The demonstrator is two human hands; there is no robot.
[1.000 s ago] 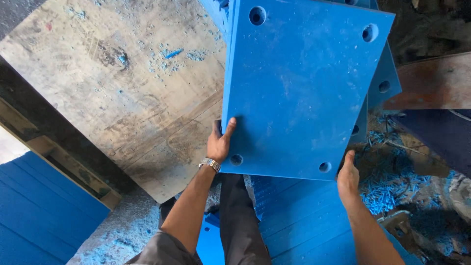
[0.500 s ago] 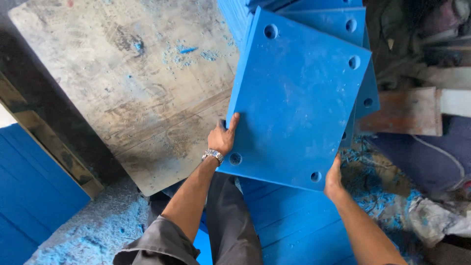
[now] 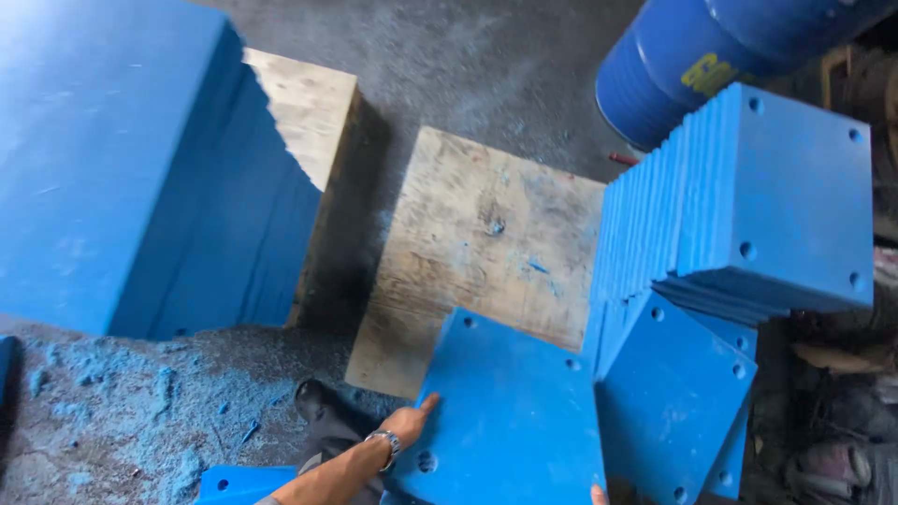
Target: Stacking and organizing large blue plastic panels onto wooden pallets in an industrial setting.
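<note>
A square blue plastic plate (image 3: 510,416) with a hole near each corner is held low in front of me. My left hand (image 3: 409,425), with a wristwatch, grips its left edge. Only a fingertip of my right hand (image 3: 598,494) shows at the plate's lower right edge by the frame bottom. Beyond the plate lies a worn wooden board (image 3: 486,243). A leaning stack of the same blue plates (image 3: 758,206) stands to the right, with another plate (image 3: 678,402) propped below it.
A tall pile of blue sheets (image 3: 122,178) on a wooden block (image 3: 304,112) fills the left. Blue drums (image 3: 692,56) lie at the top right. Blue shavings (image 3: 122,411) cover the grey floor. My shoe (image 3: 313,402) is near the board's front.
The view has swung up and away, showing the floor, drums and stack. The plate I hold has dropped from mid-frame to the bottom, and my right hand is nearly out of view.
</note>
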